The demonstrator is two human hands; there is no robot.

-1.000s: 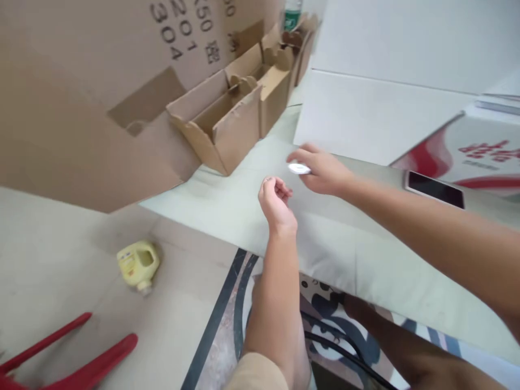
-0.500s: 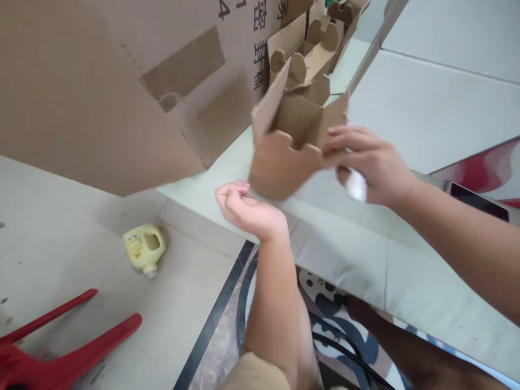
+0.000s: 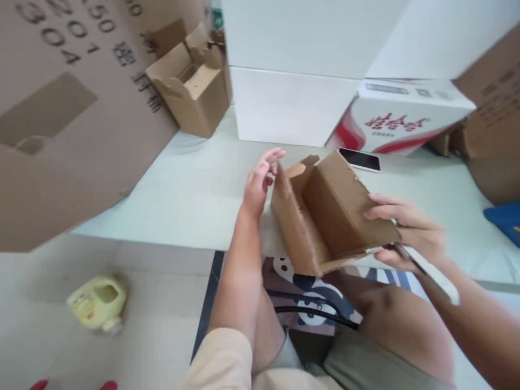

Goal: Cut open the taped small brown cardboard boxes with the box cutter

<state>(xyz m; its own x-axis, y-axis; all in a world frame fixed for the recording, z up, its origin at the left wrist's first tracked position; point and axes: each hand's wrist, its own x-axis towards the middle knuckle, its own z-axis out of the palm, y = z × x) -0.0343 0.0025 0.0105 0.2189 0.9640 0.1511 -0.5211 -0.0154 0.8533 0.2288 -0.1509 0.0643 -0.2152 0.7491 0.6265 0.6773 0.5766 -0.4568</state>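
Observation:
A small brown cardboard box, its top open and flaps raised, is tilted at the near edge of the covered bench. My right hand grips its right-hand flap, fingers on the inner face. That same hand also keeps a slim white tool in its palm; its kind is not clear. At the box's far left corner, my left hand has curled fingers against the wall's edge. Some of its fingertips are hidden or blurred there.
Another open carton stands beside a large printed carton at left. White boxes, a red-and-white carton and a phone are along the back. A yellow jug lies on the floor.
The view has swung right. The box has been turned and brought closer to my body, still in my right hand. My left hand has moved up to the box's edge.

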